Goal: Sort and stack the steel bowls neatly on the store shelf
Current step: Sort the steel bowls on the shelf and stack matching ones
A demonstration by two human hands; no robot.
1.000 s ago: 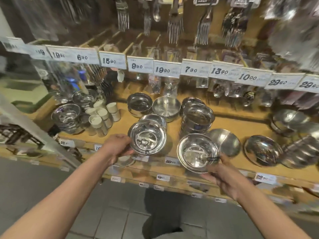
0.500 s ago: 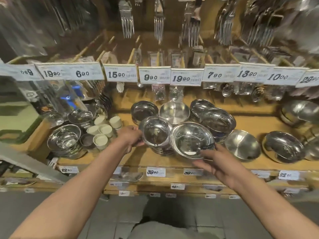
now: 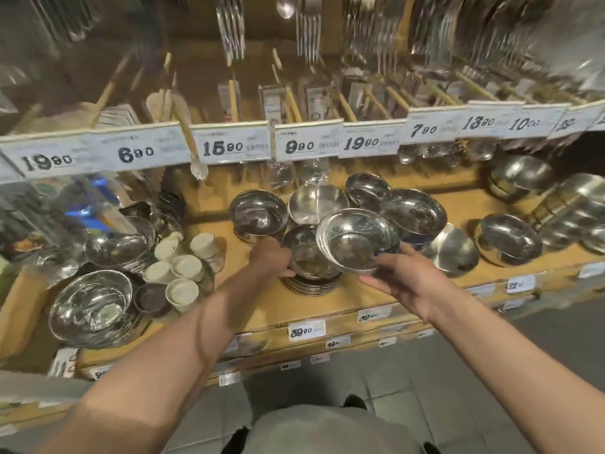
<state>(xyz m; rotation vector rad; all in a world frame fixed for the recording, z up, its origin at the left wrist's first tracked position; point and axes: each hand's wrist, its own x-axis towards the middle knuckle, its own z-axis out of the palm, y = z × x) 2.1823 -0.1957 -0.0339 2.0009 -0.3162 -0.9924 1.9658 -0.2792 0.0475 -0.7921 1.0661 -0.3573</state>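
My right hand (image 3: 404, 278) grips a steel bowl (image 3: 355, 240) by its near rim, tilted and held just above and right of a stack of steel bowls (image 3: 311, 273) on the wooden shelf (image 3: 327, 306). My left hand (image 3: 270, 258) holds the left rim of the stack's top bowl. More steel bowls stand behind: one (image 3: 258, 213) at the left, one (image 3: 316, 203) in the middle, a stack (image 3: 414, 214) at the right. An upside-down bowl (image 3: 453, 249) lies right of my right hand.
White cups (image 3: 183, 267) and a large bowl stack (image 3: 90, 306) crowd the shelf's left. Further bowls (image 3: 509, 237) sit at the right. Price tags (image 3: 235, 147) line the upper shelf edge, with forks (image 3: 230, 27) hanging above. Grey floor tiles lie below.
My right hand has carried its bowl left and up, over the stack. My left hand has set its bowl down on the stack and stays on the rim. The view moved closer.
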